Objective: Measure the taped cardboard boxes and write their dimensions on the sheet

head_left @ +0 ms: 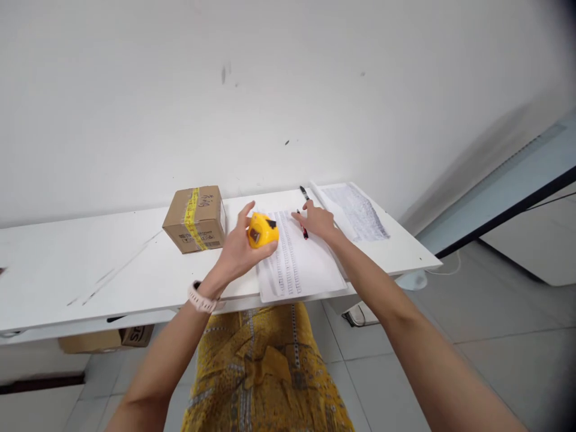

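My left hand point(240, 246) grips a yellow tape measure point(263, 230) with a black part on top, held up above the white table near a cardboard box. My right hand point(318, 221) is over the paper with its thumb and forefinger apart. Beneath those fingers a red and black pen point(305, 232) lies at a slant; whether they touch it I cannot tell. Under both hands rests a sheet of paper point(319, 276) with printed or written columns, reaching the table's front edge.
The cardboard box point(211, 213), sealed with yellow tape, stands left of the paper against the wall. A black pen point(304, 192) lies beyond my right hand. More written paper point(355, 210) is at right. Below the white table point(112, 258) is another carton point(135, 336).
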Demonstrator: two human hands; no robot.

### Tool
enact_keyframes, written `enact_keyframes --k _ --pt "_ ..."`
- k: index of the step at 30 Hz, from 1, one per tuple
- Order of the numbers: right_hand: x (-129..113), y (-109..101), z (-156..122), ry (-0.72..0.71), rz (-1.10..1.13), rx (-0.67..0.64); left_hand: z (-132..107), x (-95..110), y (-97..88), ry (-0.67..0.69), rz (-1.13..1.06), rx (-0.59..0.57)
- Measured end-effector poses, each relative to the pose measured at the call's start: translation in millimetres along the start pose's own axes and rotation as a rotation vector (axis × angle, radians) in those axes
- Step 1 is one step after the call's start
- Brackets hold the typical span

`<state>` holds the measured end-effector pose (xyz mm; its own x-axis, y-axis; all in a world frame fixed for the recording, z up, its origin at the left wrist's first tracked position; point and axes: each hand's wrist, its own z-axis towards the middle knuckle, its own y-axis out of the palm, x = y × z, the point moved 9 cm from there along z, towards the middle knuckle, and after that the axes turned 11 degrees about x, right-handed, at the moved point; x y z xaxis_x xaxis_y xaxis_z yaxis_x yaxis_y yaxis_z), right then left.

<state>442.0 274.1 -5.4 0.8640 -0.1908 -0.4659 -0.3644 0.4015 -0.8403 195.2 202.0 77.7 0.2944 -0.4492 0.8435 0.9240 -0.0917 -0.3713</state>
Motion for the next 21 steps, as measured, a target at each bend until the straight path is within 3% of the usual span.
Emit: enact_keyframes --k 3,6,10,13,17,21 --pt "-6.5 25.8 10.9 -0.083 0.091 -0.121 39.0 -29.0 43.6 -0.034 0.096 -0.137" --pt "-0.6 27.8 16.9 -0.083 0.231 -0.150 56.0 -65.6 68.7 -0.108 0.134 -0.222" --pt "15.0 13.4 26.8 0.049 0.919 -0.155 55.5 -102.8 82.1 -0.168 0.032 -0.315" --pt "16.2 8.3 31.5 0.045 1.126 -0.118 55.3 -110.0 82.8 -0.069 0.043 -0.297" --pt "7.9 16.6 29.8 0.052 1.007 0.001 53.6 -106.5 86.4 0.085 0.073 -0.288" --pt "4.3 34.4 21.5 0.154 1.018 0.021 49.5 -109.8 89.9 0.102 0.089 -0.345"
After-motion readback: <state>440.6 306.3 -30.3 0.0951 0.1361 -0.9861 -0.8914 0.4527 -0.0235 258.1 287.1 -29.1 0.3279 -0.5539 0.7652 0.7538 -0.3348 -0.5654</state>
